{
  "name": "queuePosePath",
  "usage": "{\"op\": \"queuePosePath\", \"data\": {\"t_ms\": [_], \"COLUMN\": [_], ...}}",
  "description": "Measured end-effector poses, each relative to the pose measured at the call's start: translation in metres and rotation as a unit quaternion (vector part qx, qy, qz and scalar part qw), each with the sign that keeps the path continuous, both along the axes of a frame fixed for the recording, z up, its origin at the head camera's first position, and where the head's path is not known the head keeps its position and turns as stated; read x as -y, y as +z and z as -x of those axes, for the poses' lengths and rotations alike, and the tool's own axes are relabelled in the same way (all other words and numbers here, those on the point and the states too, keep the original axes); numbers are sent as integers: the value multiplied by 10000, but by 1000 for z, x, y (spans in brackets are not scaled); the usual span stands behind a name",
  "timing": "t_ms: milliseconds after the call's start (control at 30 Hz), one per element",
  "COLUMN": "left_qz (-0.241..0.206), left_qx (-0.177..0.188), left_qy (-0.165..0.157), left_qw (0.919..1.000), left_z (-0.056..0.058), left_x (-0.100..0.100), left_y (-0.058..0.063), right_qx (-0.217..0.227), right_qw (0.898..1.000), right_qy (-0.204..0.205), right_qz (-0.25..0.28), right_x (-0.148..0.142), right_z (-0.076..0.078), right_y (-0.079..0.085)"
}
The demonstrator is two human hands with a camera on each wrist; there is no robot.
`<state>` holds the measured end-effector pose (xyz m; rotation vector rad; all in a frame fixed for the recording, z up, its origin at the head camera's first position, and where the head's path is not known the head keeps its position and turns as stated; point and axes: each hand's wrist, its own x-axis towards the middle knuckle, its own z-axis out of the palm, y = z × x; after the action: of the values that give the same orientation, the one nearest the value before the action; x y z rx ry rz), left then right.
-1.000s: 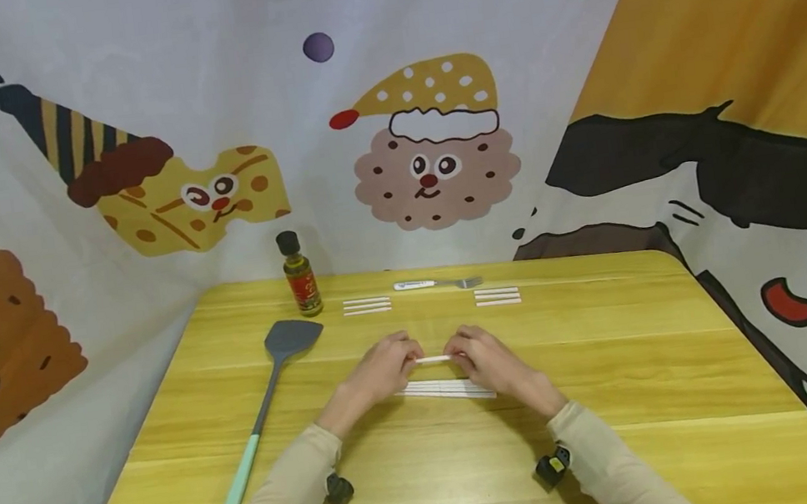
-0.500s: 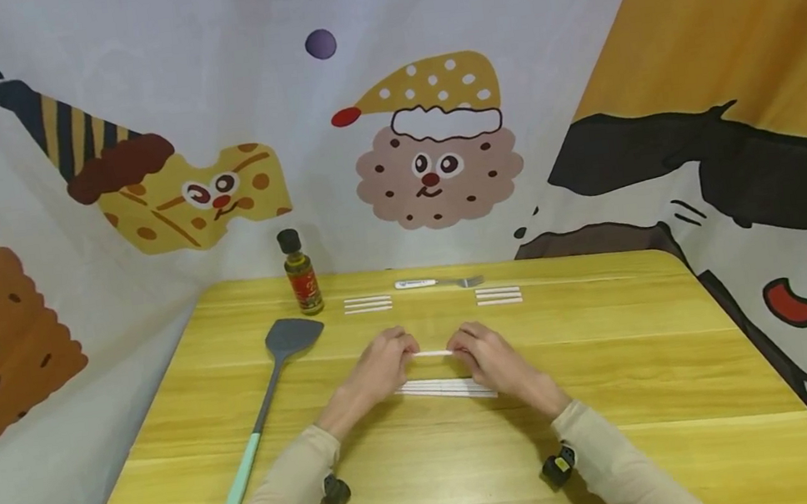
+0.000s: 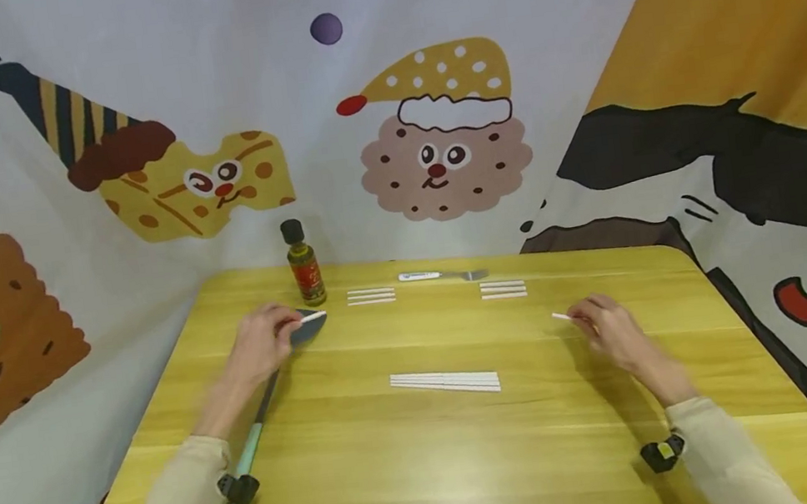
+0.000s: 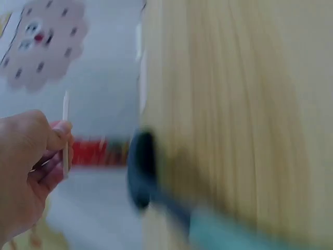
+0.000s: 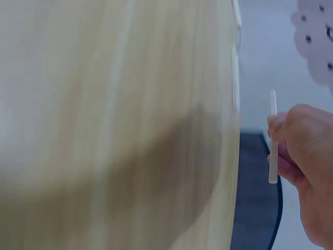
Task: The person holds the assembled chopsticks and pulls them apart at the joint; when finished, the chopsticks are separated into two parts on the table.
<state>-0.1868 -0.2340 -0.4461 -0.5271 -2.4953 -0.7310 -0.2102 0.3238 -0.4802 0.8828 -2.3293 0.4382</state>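
My left hand (image 3: 261,343) pinches a short white stick (image 3: 312,317) between thumb and fingers. It is above the table, in front of the grey head of a spatula (image 3: 310,328), and hides part of it. In the left wrist view this stick (image 4: 65,135) points upward past the fingertips. Far to the right, my right hand (image 3: 612,333) pinches another short white stick (image 3: 561,316), also raised off the table. The right wrist view shows that stick (image 5: 273,140) between thumb and fingers. Several longer white sticks (image 3: 445,382) lie side by side on the table between the hands.
Short white sticks lie in a left group (image 3: 371,296) and a right group (image 3: 503,289) toward the back of the wooden table (image 3: 430,467). Between and behind them lies a fork (image 3: 442,275). A bottle (image 3: 306,268) stands at back left. A patterned cloth (image 3: 328,127) hangs behind.
Both hands held one white stick between them over the middle. They have moved apart, left hand leftward and right hand rightward, each now holding a short stick.
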Motion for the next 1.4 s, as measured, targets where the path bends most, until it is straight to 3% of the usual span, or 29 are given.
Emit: {"op": "queuePosePath", "data": {"t_ms": [100,200,400,567,733,933,1400], "left_qz": [402,714,707,761,732,808,694], "left_qx": [651,1013,1459,1653,1930,2250,2188], "left_qy": [-293,-334,-514,-674,-630,-500,-384], "left_qw": [9966,9917,9854,9810,9764,9697,9725], "left_z": [14,26,50,64,71,78,85], "left_x": [-25,-46,-72,-80,-85,-87,-93], "left_y": [0,-1,-2,-10,-18,-31,-43], "right_qx": [367,585,832,1315,1771,1830,1828], "right_qw": [9990,9981,9965,9905,9819,9814,9810], "right_qy": [237,199,67,-205,-437,-400,-416], "right_qz": [-77,-61,-106,-354,-505,-408,-496], "right_x": [18,34,49,63,73,79,85], "right_z": [8,16,33,47,55,60,66], "right_y": [2,0,-1,-4,-8,-11,-13]}}
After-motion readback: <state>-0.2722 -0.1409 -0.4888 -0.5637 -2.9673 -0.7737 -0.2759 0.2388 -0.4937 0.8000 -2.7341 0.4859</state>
